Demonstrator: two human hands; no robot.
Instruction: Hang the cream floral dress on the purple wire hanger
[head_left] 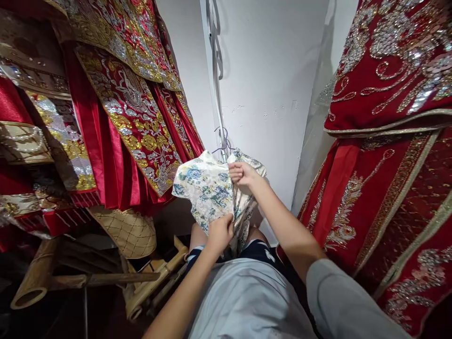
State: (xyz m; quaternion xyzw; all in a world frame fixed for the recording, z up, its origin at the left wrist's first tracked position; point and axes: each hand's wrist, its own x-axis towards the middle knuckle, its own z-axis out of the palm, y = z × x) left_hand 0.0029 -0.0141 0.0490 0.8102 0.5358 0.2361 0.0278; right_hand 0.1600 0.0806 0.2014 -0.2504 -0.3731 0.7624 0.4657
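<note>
A white short-sleeved garment with blue flowers (208,188) hangs in front of me, its front split down the middle. It is on a thin purple hanger (226,136), hooked to a narrow white strip on the wall. Low on the front opening, my left hand (221,233) is closed, pinching the fabric edge between thumb and fingers. Higher up near the collar, my right hand (242,174) has its fingers curled in, closed on the edge of the right front panel. The lower part of the garment drops out of sight behind my left hand and shirt.
Red robes with gold and silver embroidery (141,117) hang close on the left. Another red beaded gown (395,108) hangs at the right. A bamboo frame (88,281) stands at lower left. Behind the garment is a pale wall (261,70).
</note>
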